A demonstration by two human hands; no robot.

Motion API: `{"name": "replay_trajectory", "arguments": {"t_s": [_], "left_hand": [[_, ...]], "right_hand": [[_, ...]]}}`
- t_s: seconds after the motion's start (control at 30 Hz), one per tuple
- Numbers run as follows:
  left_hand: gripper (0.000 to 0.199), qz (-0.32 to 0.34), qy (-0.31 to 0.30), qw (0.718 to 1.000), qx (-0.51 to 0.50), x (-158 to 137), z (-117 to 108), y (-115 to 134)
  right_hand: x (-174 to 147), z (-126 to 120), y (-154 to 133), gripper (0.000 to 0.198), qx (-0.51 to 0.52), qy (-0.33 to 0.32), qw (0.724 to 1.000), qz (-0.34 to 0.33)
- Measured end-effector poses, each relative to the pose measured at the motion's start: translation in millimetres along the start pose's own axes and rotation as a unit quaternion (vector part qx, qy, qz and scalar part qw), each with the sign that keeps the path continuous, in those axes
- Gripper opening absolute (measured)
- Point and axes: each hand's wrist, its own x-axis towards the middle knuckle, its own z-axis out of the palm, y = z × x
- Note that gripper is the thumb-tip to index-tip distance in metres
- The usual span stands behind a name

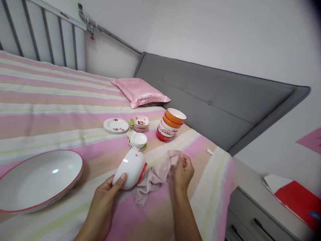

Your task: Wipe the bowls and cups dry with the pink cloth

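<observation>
My left hand point(107, 192) grips a white bowl point(129, 169) with a red foot, tipped on its side above the bed, its thumb on the outer wall. My right hand point(184, 170) is closed on one end of a pinkish-grey cloth point(156, 174). The rest of that cloth hangs crumpled to the left, reaching behind the bowl's foot. Just beyond the bowl is a stack of small white dishes point(139, 139) with green showing underneath. Farther right stands a stack of orange, white and red bowls point(172, 124).
At left lies a large oval red-rimmed bowl point(42, 180). Flowered plates point(116, 125) and small pink dishes point(141, 121) sit farther back, before a pink pillow point(140, 91). A grey headboard point(213, 97) borders the striped bed; a nightstand point(253, 201) stands at right.
</observation>
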Motion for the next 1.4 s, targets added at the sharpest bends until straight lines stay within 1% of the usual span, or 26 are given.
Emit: {"name": "replay_trajectory", "arguments": {"t_s": [0.07, 0.1, 0.17, 0.23, 0.27, 0.33, 0.5, 0.57, 0.6, 0.67, 0.77, 0.87, 0.93, 1.03, 1.13, 1.27, 1.4], "left_hand": [[0.057, -0.001, 0.004, 1.000, -0.002, 0, 1, 0], [0.057, -0.001, 0.007, 1.000, -0.005, 0, 1, 1], [0.057, -0.003, 0.008, 1.000, -0.007, 0, 1, 1], [0.057, -0.002, 0.004, 1.000, -0.004, 1, 0, 0], [0.057, -0.002, 0.001, 1.000, -0.003, 1, 0, 0], [0.055, 0.002, -0.002, 1.000, 0.000, 1, 0, 0], [0.057, 0.008, 0.003, 1.000, 0.006, 1, 1, 1], [0.058, 0.010, 0.004, 1.000, 0.007, 1, 2, 1], [0.057, 0.011, 0.001, 1.000, 0.008, 1, 2, 0], [0.054, 0.016, -0.011, 1.000, 0.008, 1, 0, -1], [0.044, 0.047, -0.026, 0.998, 0.022, 3, -3, -4], [0.032, 0.098, -0.026, 0.993, 0.052, 6, -6, -6], [0.029, 0.113, -0.015, 0.992, 0.061, 7, -6, -6], [0.029, 0.111, 0.007, 0.992, 0.063, 9, -5, -6], [0.032, 0.111, 0.006, 0.990, 0.081, 9, -4, -5], [0.031, 0.105, -0.016, 0.989, 0.103, 8, -3, -4], [0.038, 0.082, -0.031, 0.990, 0.109, 3, 2, -1]], "right_hand": [[1, -1, 1, 0.040, 0.014, 0.035, 0.999, 0.003], [2, -1, 1, 0.040, 0.020, 0.043, 0.999, -0.016], [2, -2, 0, 0.037, 0.012, 0.059, 0.994, -0.086], [1, -2, -4, 0.034, -0.009, 0.090, 0.984, -0.154], [0, -2, -6, 0.032, -0.012, 0.101, 0.979, -0.174], [-5, -2, -13, 0.031, 0.010, 0.099, 0.977, -0.188], [-28, 6, -24, 0.029, 0.091, 0.033, 0.983, -0.155], [-42, 12, -27, 0.026, 0.115, -0.010, 0.982, -0.153], [-48, 14, -29, 0.024, 0.127, -0.040, 0.978, -0.163], [-61, 17, -35, 0.020, 0.147, -0.110, 0.961, -0.206], [-77, 18, -46, 0.029, 0.152, -0.214, 0.919, -0.293], [-84, 18, -55, 0.034, 0.115, -0.280, 0.880, -0.367], [-86, 19, -58, 0.035, 0.083, -0.320, 0.861, -0.388], [-85, 21, -60, 0.038, 0.050, -0.371, 0.843, -0.386], [-84, 20, -59, 0.039, 0.010, -0.388, 0.842, -0.373], [-83, 19, -58, 0.042, -0.045, -0.396, 0.854, -0.334], [-79, 20, -53, 0.044, -0.031, -0.384, 0.875, -0.295]]}}
